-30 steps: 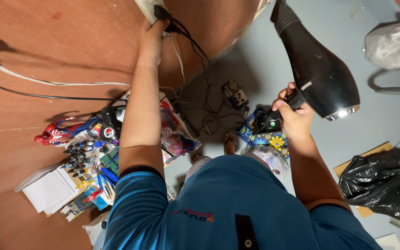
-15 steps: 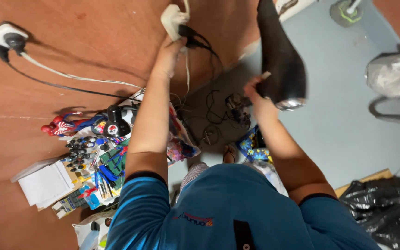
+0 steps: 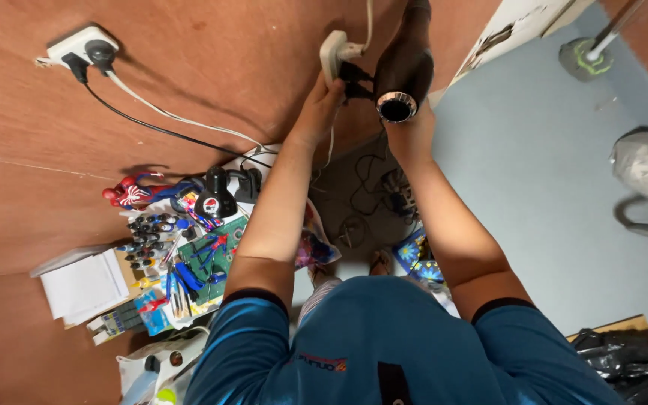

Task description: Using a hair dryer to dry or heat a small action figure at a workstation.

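My left hand (image 3: 320, 105) is raised against the brown wooden wall and grips a white power strip (image 3: 331, 51) that has a black plug (image 3: 354, 79) in it. My right hand (image 3: 408, 133) is closed around a black hair dryer (image 3: 405, 64), whose round nozzle faces the camera. The dryer sits right beside the plug and the strip, almost touching my left fingers. Both forearms reach up from my blue shirt at the bottom of the view.
A white wall socket (image 3: 80, 49) with a black plug feeds black and white cables across the wall. Below lie several small tools (image 3: 181, 259), a black lamp (image 3: 215, 199), white paper (image 3: 84, 285), tangled cords (image 3: 369, 195), black bags (image 3: 631, 360) and a mop (image 3: 586, 52).
My right hand has swung the hair dryer from the right side over to the power strip, next to my left hand. My left hand has stayed on the strip.
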